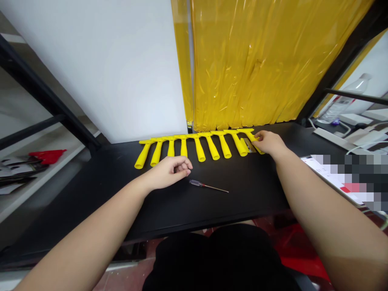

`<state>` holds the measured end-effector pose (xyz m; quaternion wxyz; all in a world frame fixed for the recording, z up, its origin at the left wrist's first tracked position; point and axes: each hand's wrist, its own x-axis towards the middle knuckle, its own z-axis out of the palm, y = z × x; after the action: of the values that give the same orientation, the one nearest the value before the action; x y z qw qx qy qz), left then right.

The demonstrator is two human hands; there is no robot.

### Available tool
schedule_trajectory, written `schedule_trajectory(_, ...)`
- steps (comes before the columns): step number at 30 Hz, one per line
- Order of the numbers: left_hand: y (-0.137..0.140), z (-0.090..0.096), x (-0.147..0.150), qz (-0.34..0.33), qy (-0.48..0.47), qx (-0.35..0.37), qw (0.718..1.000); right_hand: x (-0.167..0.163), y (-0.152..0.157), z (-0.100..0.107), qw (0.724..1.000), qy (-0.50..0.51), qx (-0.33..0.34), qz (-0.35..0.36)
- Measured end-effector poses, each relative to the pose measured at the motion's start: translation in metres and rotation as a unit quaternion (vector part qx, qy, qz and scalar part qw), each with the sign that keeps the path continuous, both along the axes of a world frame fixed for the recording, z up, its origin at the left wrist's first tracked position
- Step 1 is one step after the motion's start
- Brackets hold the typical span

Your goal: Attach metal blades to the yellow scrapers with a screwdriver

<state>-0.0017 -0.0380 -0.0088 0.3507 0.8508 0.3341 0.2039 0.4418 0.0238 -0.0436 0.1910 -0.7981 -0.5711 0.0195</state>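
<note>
Several yellow T-shaped plastic handles [200, 147] lie side by side along the back of the black table, their round sockets facing me. My right hand [269, 142] grips the rightmost yellow T-shaped handle [250, 136], which lies at an angle; its fingertips are partly hidden. Beside it, a small shiny metallic piece [247, 145] lies by the neighbouring handle. My left hand [174, 169] rests in front of the row with its fingers loosely curled, and nothing shows in them. A screwdriver [209, 186] with a clear handle lies just right of that hand, apart from it.
Behind the row stand a white panel [121, 68] and a yellow plastic curtain [248, 64]. On the right are a clear bottle [342, 101], white boxes and a partly blurred-out bright sheet or screen [330, 173]. A shelf [60, 165] with red and dark packets stands left.
</note>
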Motion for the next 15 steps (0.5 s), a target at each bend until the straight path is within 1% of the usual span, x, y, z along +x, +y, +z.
schedule_trajectory(6,0.0,0.0,-0.001,-0.001,0.007,0.007,1.0,-0.003,-0.001,0.0,1.0,0.0,0.004,0.012)
schedule_trajectory(10,-0.001,0.002,0.0,0.004,0.007,0.01,1.0,-0.016,-0.011,0.005,0.999,-0.026,0.038,0.021)
schedule_trajectory(12,-0.001,0.003,0.0,0.005,0.008,0.011,1.0,-0.026,-0.016,0.007,0.997,-0.029,0.048,0.048)
schedule_trajectory(15,-0.001,0.003,0.001,0.005,0.014,0.009,1.0,-0.037,-0.019,0.009,0.994,-0.033,0.036,0.097)
